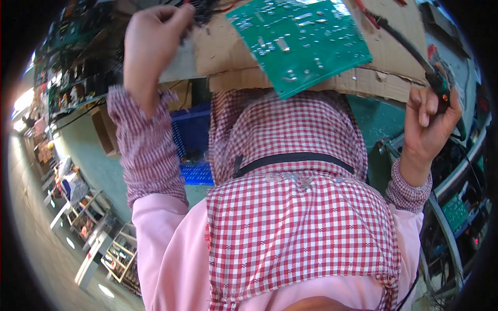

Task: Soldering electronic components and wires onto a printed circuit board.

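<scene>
A green circuit board (321, 49) with many shiny solder joints lies on a sheet of brown cardboard (223, 57), one corner jutting over the near edge. At the upper left, my left hand (155, 39) is closed in a pinch beside a heap of dark small parts (205, 13). What its fingertips hold is too small and blurred to name. On the right, my right hand (428, 116) grips what looks like a soldering iron (440, 85) by its dark green handle, where a small orange light shows. Its dark shaft points up and left, toward the board's right side, apart from it.
Racks with circuit boards (67, 72) stand at the far left. A blue plastic crate (194, 140) sits below the table edge. Cables and a metal frame (448, 223) with another green board (455, 212) are at the right. My checked apron (301, 223) is close to the table.
</scene>
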Demonstrator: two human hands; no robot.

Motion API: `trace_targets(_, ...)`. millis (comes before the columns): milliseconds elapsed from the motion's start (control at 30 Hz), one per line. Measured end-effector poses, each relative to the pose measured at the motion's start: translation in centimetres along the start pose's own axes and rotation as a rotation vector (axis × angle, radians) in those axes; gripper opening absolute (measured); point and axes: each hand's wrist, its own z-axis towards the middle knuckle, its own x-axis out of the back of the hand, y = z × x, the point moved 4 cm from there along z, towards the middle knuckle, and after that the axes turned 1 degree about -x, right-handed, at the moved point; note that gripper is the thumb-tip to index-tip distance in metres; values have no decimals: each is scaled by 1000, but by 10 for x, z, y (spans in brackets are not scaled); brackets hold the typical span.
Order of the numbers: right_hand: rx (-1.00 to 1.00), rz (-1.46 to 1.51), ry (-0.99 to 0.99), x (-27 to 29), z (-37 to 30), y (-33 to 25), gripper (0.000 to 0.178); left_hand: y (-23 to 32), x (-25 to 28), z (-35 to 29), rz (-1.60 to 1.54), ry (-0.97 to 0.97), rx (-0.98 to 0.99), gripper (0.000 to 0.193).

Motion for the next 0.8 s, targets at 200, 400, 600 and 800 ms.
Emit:
trace_targets(200,374,-134,339,52,-10,-49,43,-19,-26,79,402,10,1,52)
trace_targets(400,665,-734,685,116,-42,-58,42,2,-54,12,-21,165,-11,34)
trace_targets(600,766,-964,663,146,-33,-41,38,23,-79,-57,-314,-114,120,26)
trace_targets(800,756,-1064,318,98,-19,-19,39,41,-113,-104,-654,-445,254,26)
